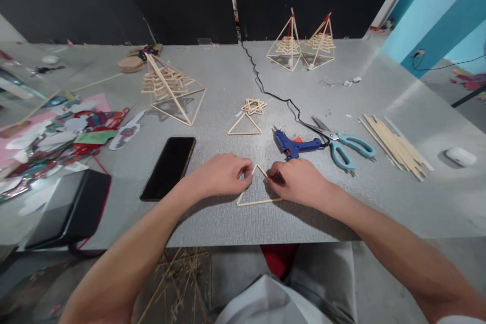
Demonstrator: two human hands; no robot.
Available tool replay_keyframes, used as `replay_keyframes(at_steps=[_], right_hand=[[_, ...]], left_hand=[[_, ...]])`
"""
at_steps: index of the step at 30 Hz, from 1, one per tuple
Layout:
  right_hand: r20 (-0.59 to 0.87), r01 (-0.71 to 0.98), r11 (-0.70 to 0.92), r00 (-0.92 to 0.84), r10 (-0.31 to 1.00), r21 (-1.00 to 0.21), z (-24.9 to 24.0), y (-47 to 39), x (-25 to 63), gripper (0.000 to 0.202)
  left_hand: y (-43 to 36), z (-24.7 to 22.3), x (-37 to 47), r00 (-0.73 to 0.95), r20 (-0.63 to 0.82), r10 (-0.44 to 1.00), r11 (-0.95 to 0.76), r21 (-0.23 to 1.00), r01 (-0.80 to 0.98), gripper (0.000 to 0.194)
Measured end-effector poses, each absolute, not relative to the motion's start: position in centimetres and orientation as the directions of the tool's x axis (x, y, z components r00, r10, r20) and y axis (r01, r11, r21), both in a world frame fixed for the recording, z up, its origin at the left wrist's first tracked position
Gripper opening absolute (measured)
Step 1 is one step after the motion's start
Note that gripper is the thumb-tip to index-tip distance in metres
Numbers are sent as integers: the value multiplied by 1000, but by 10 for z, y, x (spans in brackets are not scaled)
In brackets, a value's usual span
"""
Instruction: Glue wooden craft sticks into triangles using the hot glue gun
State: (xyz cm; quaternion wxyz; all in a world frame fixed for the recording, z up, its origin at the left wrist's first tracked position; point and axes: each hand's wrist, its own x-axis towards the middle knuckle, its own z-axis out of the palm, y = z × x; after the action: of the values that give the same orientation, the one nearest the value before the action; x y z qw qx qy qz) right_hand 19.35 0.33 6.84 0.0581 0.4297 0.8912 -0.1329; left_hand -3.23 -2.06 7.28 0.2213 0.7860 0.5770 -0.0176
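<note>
A triangle of thin wooden sticks (260, 202) lies flat near the table's front edge, its tip pointing away from me. My left hand (231, 174) pinches its left side. On the right side, my right hand (290, 179) pinches the other slanting stick, just below the tip. Fingers cover parts of both sides. Beyond them lie a smaller stick triangle (245, 133) and a small stick star (254, 107). A blue glue gun (298, 145) rests just behind my right hand, beside scissors with light blue handles (343, 149).
Left of my hands lies a black phone (168, 168). Stick pyramids stand at the back left (172, 86) and back right (288, 45). Loose sticks (397, 147) and a white mouse (460, 156) are on the right. Paper scraps (56, 142) and a dark box-like object (70, 207) occupy the left.
</note>
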Motion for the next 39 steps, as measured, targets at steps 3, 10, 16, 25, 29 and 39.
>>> replay_keyframes(at_steps=[3,10,16,25,29,39], right_hand=[[-222,779,599,-627,747,-186,69,3,194,32],[-208,775,603,-631,747,-189,67,3,194,31],[-203,773,605,-634,746,-188,68,3,195,33],[-211,773,605,-634,744,-189,68,3,195,33],[-208,772,604,-635,744,-195,67,3,194,33],[-223,775,603,-632,742,-190,69,4,195,32]], left_hand=[[-21,73,-33,332,-284,899,-234,330,915,19],[-20,71,-34,336,-287,897,-237,330,914,19],[-21,72,-33,330,-294,897,-230,329,916,20],[-21,73,-32,335,-284,898,-235,332,914,18],[-21,74,-32,339,-279,899,-240,334,912,20],[-21,73,-32,337,-277,900,-240,332,912,19]])
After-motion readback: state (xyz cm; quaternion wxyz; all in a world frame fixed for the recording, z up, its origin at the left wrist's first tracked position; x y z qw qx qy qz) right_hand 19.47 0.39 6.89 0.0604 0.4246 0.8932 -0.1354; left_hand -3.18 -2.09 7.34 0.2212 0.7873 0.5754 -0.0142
